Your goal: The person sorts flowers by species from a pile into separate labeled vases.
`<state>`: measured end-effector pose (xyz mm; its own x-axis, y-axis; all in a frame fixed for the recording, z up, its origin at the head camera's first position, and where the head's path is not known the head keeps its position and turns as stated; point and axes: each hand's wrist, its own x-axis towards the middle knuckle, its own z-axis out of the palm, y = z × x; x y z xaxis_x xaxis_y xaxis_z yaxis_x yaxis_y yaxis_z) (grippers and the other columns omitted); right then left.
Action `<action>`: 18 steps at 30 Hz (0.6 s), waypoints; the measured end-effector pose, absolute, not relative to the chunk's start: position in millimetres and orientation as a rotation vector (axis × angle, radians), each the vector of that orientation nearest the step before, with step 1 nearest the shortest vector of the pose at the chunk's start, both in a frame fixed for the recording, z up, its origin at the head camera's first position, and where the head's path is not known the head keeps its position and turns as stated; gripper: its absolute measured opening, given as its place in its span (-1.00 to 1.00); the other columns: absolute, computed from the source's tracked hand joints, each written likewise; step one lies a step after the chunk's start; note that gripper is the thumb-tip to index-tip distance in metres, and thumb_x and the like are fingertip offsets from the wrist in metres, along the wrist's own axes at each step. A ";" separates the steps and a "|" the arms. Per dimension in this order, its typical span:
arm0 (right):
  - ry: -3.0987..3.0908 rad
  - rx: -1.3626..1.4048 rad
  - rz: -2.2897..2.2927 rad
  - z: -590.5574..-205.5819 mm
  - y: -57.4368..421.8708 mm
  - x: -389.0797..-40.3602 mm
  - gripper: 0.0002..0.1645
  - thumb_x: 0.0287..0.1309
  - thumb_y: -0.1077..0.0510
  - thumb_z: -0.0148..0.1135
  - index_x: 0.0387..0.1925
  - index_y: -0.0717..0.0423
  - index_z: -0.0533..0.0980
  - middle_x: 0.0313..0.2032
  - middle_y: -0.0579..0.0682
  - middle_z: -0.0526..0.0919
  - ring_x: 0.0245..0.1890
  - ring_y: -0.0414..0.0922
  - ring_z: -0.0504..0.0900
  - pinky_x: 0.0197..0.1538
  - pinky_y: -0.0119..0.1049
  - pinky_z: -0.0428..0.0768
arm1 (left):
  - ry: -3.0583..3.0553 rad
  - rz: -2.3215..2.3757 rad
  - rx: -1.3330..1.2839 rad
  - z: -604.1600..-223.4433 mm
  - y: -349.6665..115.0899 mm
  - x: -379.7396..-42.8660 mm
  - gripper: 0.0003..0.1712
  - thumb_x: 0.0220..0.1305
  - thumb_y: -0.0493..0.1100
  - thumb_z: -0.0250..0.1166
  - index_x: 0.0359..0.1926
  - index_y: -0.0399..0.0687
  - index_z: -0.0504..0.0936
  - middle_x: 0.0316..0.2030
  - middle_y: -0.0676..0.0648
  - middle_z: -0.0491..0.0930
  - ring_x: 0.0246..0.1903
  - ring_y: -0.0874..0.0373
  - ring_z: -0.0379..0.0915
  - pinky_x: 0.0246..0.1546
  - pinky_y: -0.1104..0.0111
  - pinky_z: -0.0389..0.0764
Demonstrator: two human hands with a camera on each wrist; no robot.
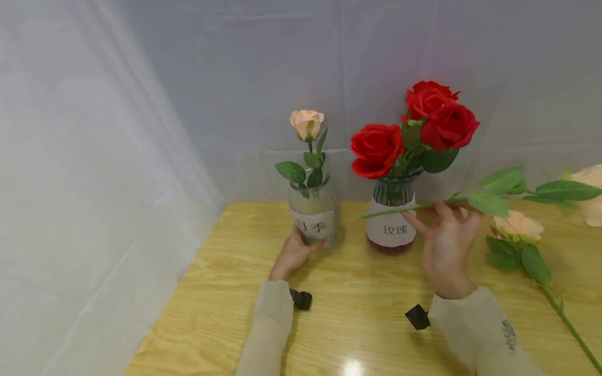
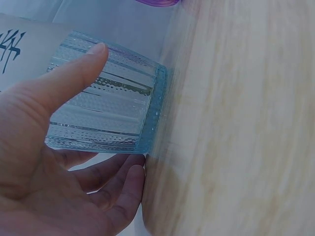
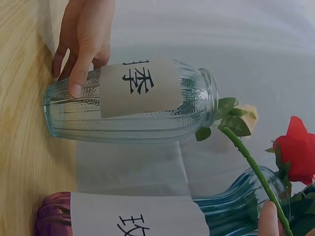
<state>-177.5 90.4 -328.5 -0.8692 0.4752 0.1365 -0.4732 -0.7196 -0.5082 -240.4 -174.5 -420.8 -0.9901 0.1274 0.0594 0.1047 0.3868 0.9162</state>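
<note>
My left hand (image 1: 292,251) grips the lower part of a clear ribbed glass vase (image 2: 113,98), thumb across the front and fingers on the other side. A paper label with black characters wraps this vase, and one peach rose (image 1: 307,124) stands in it. My right hand (image 1: 449,250) pinches the green stem (image 3: 253,169) of another peach rose, held nearly level. Its bloom (image 1: 590,196) is at the right edge of the head view. The bare stem end points left, passing in front of the vase of red roses; in the right wrist view it overlaps the leaves by the clear vase's mouth.
A labelled vase (image 1: 391,227) with a purple base stands right of the clear one and holds three red roses (image 1: 378,149). Another peach flower (image 1: 517,227) lies on the wooden table (image 1: 226,313) at the right. White cloth (image 1: 211,104) hangs behind and left.
</note>
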 end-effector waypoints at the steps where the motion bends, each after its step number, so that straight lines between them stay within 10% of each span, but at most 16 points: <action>1: -0.739 0.002 2.515 -327.6 88.5 -177.9 -0.52 0.42 0.46 0.00 0.26 0.08 0.27 -0.14 0.14 0.40 -0.50 -0.03 0.56 -0.29 0.01 0.73 | 2.601 1.716 0.221 -420.3 -174.8 -240.9 0.10 0.15 -0.27 0.52 0.54 -0.29 0.02 0.44 -0.35 0.24 0.43 -0.22 0.15 0.44 0.01 0.12; 18: -0.649 0.042 2.545 -324.8 58.9 -183.6 -0.55 0.42 0.51 -0.07 0.22 0.14 0.26 -0.29 0.11 0.42 -0.49 0.00 0.62 -0.29 0.01 0.74 | 2.612 1.700 0.214 -418.9 -174.6 -240.3 0.11 0.14 -0.27 0.53 0.55 -0.26 0.02 0.44 -0.35 0.25 0.43 -0.22 0.15 0.44 0.01 0.13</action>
<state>-183.6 58.9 -324.8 -0.8701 0.4695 0.1504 -0.4842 -0.7565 -0.4396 -240.3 -174.6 -418.9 -0.9905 0.1239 0.0597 0.1047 0.3986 0.9111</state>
